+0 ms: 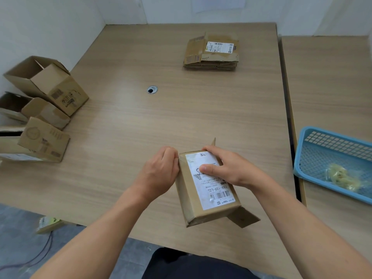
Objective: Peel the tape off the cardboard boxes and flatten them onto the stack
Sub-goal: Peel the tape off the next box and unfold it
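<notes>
Head view: my right hand (227, 170) wraps the brown labelled cardboard box (186, 196), steadying it so my left hand (159, 172), fingers curled, pinches clear tape (181, 158) beside them

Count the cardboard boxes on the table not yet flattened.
4. The labelled box sits near centre front; three open ones line the table's left edge: far box, middle box, near box. More may be hidden beyond the left edge.
</notes>
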